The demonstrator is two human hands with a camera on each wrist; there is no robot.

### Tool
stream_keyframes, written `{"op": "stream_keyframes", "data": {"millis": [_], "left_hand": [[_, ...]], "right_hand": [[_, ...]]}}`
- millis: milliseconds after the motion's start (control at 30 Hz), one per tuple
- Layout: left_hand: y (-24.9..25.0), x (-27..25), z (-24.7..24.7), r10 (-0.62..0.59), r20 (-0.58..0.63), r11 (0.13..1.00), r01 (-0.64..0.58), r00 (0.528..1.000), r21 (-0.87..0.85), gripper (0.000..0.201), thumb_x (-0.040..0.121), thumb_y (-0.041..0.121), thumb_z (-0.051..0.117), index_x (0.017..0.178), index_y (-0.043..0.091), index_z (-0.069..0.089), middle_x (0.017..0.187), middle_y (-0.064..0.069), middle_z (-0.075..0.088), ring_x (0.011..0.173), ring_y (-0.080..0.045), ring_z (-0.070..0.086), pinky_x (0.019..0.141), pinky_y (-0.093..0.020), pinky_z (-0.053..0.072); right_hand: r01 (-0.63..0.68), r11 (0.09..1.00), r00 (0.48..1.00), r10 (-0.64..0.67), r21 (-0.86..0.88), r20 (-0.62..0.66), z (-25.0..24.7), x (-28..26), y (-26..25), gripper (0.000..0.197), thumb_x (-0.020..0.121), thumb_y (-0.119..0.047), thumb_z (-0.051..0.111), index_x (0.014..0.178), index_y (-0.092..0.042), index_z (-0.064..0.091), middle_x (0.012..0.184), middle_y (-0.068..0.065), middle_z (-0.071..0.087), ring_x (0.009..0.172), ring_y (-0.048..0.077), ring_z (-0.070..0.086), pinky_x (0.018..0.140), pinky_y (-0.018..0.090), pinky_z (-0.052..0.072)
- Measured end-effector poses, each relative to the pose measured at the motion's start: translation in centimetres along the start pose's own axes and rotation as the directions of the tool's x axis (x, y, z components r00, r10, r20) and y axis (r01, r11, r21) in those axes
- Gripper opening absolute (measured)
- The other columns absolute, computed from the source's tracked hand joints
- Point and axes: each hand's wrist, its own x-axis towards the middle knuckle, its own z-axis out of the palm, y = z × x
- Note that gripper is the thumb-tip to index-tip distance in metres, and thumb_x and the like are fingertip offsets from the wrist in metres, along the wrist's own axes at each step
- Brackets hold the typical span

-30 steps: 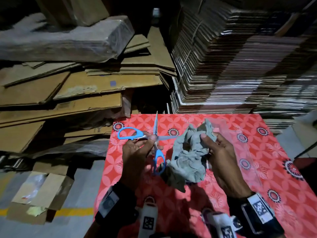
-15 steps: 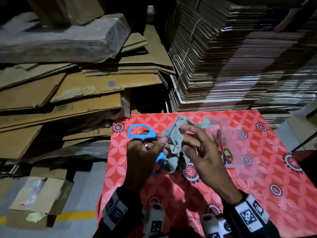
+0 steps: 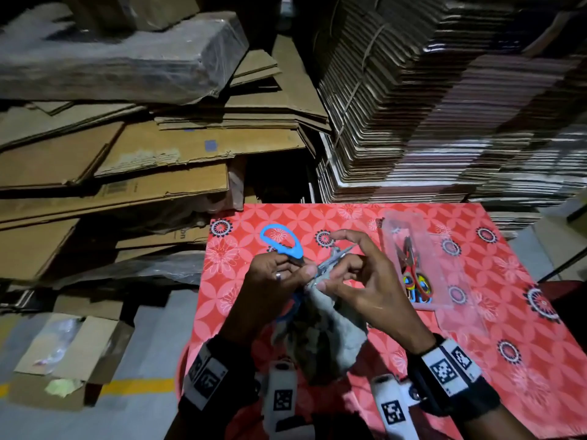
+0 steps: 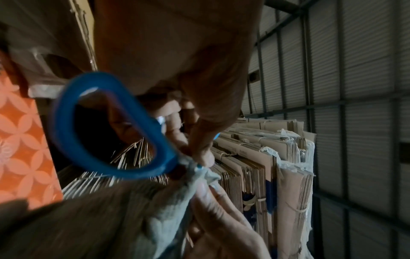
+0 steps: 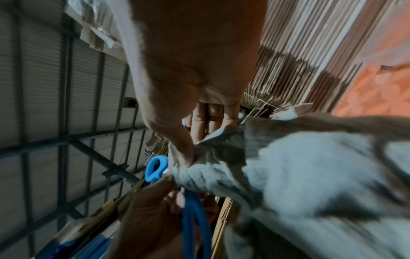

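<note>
Blue-handled scissors are held above the red patterned table. My left hand grips them near the pivot, one blue loop sticking up free, the other loop below my fingers. A crumpled grey cloth hangs between my hands. My right hand pinches the cloth around the scissors' blade, whose tip pokes out beyond it. In the right wrist view my thumb presses the grey cloth against the metal, beside the blue handle.
A clear plastic case holding red-and-yellow scissors lies on the table to the right. Flattened cardboard sheets pile up at left, bundled carton stacks behind. A cardboard box sits on the grey floor.
The spread scissors have been turned and drawn in toward me. My right hand moved from holding the loose cloth to pinching it around the blade. The case with red scissors is now uncovered.
</note>
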Motion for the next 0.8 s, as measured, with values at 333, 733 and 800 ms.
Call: {"op": "stream_keyframes", "data": {"millis": [333, 733, 800], "left_hand": [[-2.2, -0.3, 0.6, 0.051, -0.264, 0.997, -0.032, 0.963, 0.075, 0.032, 0.087, 0.030, 0.068, 0.058, 0.019, 0.058, 0.053, 0.007, 0.054, 0.051, -0.007, 0.044, 0.054, -0.025, 0.034], [-2.1, 0.1, 1.2, 0.050, -0.187, 0.999, -0.048, 0.981, 0.018, 0.034, 0.088, 0.012, 0.074, 0.061, 0.011, 0.054, 0.047, 0.005, 0.052, 0.045, -0.004, 0.044, 0.051, -0.021, 0.038], [-2.2, -0.4, 1.3, 0.062, -0.217, 0.998, -0.059, 0.974, 0.019, 0.031, 0.086, 0.022, 0.070, 0.062, 0.009, 0.055, 0.048, 0.002, 0.054, 0.047, -0.011, 0.046, 0.052, -0.026, 0.038]], "right_hand": [[-0.223, 0.947, 0.975, 0.216, 0.233, 0.054, 1.0, 0.7, 1.6, 0.075, 0.085, 0.011, 0.076, 0.144, -0.020, 0.043, 0.077, 0.007, 0.071, 0.061, 0.013, 0.063, 0.052, 0.022, 0.048], [-0.044, 0.970, 0.999, 0.050, 0.238, -0.017, 1.8, 0.4, 1.7, 0.111, 0.080, 0.021, 0.075, 0.162, -0.031, 0.022, 0.074, 0.011, 0.069, 0.066, 0.014, 0.068, 0.068, 0.023, 0.055], [-0.077, 0.967, 0.997, 0.077, 0.244, 0.008, 1.8, 0.3, 1.8, 0.106, 0.080, 0.023, 0.073, 0.160, -0.027, 0.026, 0.068, 0.002, 0.068, 0.064, 0.010, 0.068, 0.067, 0.020, 0.055]]}}
